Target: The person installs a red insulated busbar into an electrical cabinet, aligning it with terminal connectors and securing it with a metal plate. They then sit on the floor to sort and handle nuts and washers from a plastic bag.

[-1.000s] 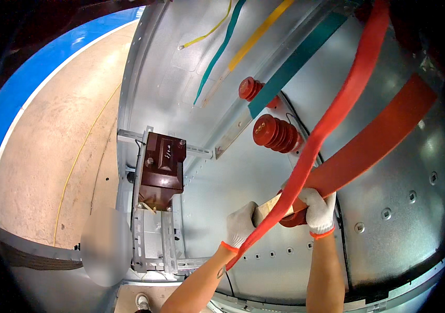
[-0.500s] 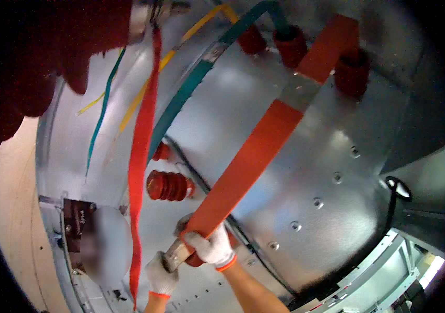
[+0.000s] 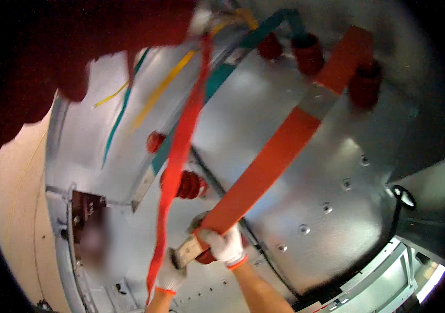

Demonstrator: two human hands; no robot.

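Observation:
A long flat busbar (image 3: 269, 164) in a red sleeve slants from the upper right down to my hands, with a bare metal band part-way up. My left hand (image 3: 171, 275), in a white glove with an orange cuff, is closed around its bare lower end. Just above, my right hand (image 3: 226, 246), gloved alike, grips the red-sleeved part, its thumb across the front. A red ribbed insulator (image 3: 190, 184) stands to the upper left of my hands. Another red insulator, mostly hidden, lies behind the busbar at my right hand.
A loose red strip (image 3: 181, 146) hangs left of the busbar. Green (image 3: 217, 83) and yellow (image 3: 167, 81) busbars slope behind it. Red insulators (image 3: 307, 55) line the top right. A black cable (image 3: 209, 172) crosses the metal panel (image 3: 285, 208). Dark red cloth-like material (image 3: 76, 41) covers the upper left.
The whole view has shifted, so most things sit farther right. The red strip now crosses the green busbar and part of the ribbed insulator. Both hands keep their hold on the red-sleeved busbar.

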